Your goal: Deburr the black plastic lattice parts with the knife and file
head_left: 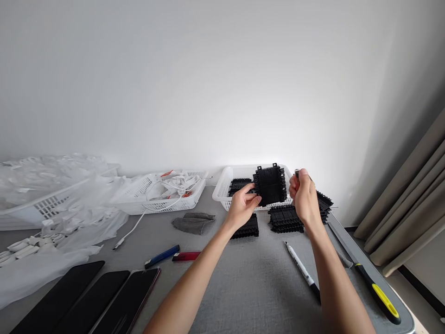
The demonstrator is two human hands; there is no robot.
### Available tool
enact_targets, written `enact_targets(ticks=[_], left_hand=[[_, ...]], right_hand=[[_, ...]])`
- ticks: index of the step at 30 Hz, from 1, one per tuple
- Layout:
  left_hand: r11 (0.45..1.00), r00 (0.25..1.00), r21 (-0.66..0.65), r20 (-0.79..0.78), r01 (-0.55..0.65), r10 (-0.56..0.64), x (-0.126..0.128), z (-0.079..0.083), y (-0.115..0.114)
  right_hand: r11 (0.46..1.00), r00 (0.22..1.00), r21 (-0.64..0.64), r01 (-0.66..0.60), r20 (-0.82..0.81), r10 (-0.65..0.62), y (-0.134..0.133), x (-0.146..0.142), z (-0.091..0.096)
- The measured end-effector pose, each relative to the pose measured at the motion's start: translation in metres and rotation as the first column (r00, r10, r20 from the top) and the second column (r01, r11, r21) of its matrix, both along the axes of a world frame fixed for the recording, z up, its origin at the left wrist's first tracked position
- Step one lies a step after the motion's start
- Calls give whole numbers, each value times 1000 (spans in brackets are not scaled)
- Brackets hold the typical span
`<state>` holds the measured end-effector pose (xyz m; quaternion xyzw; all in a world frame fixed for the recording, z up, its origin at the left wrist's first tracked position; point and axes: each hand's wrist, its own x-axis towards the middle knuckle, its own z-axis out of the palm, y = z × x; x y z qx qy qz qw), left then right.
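Note:
My left hand (242, 204) grips the lower left edge of a black plastic tray (270, 186) with toothed sides and small tabs on top. It is held upright above the front of a white basket (225, 174). Just right of the tray, my right hand (303, 195) is closed, thumb on top; a small dark, metallic-looking end shows at its fingers, too little to name. More black trays (239, 185) lie in the basket. On the table, a stack of black trays (285, 218) sits below my hands, partly covered by the right one, and another black tray (248, 227) lies under my left wrist.
A white marker (299, 264) and a long tool with a yellow-black handle (380, 297) lie at right. Grey gloves (193, 223), a blue stick-like item (162, 256), a red one (186, 256), dark phones (127, 301), a cable basket (163, 204) and plastic bags (79, 222) occupy the left.

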<state>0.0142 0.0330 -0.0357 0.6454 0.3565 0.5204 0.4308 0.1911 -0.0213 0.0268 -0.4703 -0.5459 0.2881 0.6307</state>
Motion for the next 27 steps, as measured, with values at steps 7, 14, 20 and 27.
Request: enact_targets(ticks=[7, 14, 20, 27], left_hand=[[997, 997, 77, -80, -15, 21, 2, 1, -3], [994, 996, 101, -82, -37, 45, 9, 7, -13], [992, 995, 125, -91, -26, 37, 12, 7, -18], [991, 994, 121, -87, -60, 71, 12, 8, -19]], right_hand=[[856, 877, -255, -449, -311, 367, 16, -20, -10], [867, 880, -283, -411, -372, 296, 23, -26, -18], [859, 868, -281, -428, -393, 304, 22, -27, -16], [852, 848, -288, -437, -446, 285, 25, -25, -19]])
